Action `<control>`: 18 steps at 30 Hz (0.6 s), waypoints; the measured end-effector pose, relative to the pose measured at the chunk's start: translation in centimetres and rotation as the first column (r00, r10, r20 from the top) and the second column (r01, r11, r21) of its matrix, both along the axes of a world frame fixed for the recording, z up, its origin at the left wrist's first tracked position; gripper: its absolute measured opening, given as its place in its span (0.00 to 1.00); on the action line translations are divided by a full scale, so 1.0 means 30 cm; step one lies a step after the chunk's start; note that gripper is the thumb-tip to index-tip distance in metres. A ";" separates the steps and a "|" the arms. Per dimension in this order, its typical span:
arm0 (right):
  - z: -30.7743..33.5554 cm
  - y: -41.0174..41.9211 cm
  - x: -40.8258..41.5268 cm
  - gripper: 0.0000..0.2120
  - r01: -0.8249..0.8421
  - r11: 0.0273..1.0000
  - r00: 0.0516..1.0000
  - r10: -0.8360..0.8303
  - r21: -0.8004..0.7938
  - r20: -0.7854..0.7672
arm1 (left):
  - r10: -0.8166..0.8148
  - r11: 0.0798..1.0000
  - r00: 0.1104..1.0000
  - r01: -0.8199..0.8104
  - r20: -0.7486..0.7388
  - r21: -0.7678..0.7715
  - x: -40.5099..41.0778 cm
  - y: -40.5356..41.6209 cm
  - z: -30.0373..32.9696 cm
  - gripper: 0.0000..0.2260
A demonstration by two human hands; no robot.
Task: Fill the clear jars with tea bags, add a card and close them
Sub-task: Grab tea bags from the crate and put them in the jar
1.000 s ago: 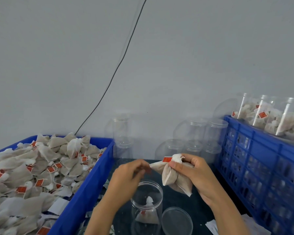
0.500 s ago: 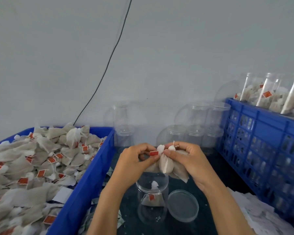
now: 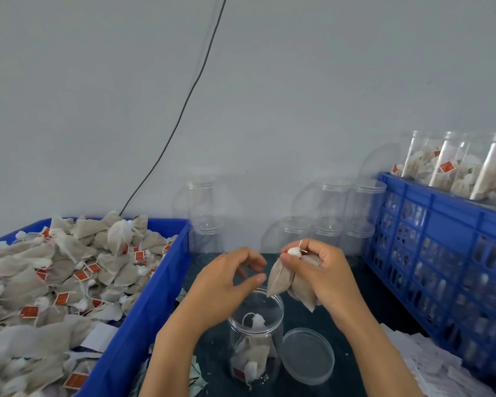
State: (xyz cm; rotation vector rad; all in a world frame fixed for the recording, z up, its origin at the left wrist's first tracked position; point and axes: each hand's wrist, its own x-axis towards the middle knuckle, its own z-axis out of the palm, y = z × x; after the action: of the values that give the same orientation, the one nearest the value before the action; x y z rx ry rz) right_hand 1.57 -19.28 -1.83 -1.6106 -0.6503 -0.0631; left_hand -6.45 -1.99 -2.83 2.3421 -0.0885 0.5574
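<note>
An open clear jar (image 3: 257, 336) stands on the dark table at bottom centre, with a few tea bags lying in its bottom. Its clear lid (image 3: 307, 355) lies flat just to the right. My right hand (image 3: 324, 275) grips a bunch of beige tea bags (image 3: 281, 279) above and right of the jar's mouth. My left hand (image 3: 226, 279) hovers over the jar's left rim, fingers apart and empty, a short gap from the bags.
A blue crate (image 3: 143, 319) heaped with tea bags with red tags fills the left. A blue lattice crate (image 3: 441, 253) on the right carries filled jars (image 3: 453, 164). Empty clear jars (image 3: 330, 213) are stacked against the wall. White paper cards (image 3: 430, 365) lie at bottom right.
My left hand has let go of the bunch and opened; a further tea bag now lies in the jar. The view has tilted down a little.
</note>
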 end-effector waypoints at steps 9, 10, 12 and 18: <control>-0.003 0.051 -0.044 0.06 -0.032 0.999 0.998 0.033 -0.012 0.055 | 0.024 0.989 0.997 -0.013 0.072 -0.146 0.004 -0.044 0.011 0.11; -0.003 0.052 -0.046 0.06 -0.041 0.999 0.998 0.041 -0.013 0.046 | 0.031 0.990 0.997 -0.021 0.076 -0.140 0.002 -0.037 0.010 0.09; -0.004 0.052 -0.047 0.05 -0.054 0.999 0.998 0.054 -0.008 0.029 | 0.066 0.987 0.995 -0.053 0.081 -0.153 -0.004 -0.018 0.010 0.08; 0.002 0.031 -0.026 0.01 -0.004 0.998 1.000 0.006 0.067 -0.025 | 0.188 0.982 0.982 -0.188 -0.014 -0.026 -0.007 0.017 0.000 0.08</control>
State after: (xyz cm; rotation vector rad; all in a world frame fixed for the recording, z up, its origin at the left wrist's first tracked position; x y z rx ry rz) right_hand 0.78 -18.34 -1.76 -1.5433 -0.6269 -0.0603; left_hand -6.65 -1.48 -2.83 2.3412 0.1467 0.6328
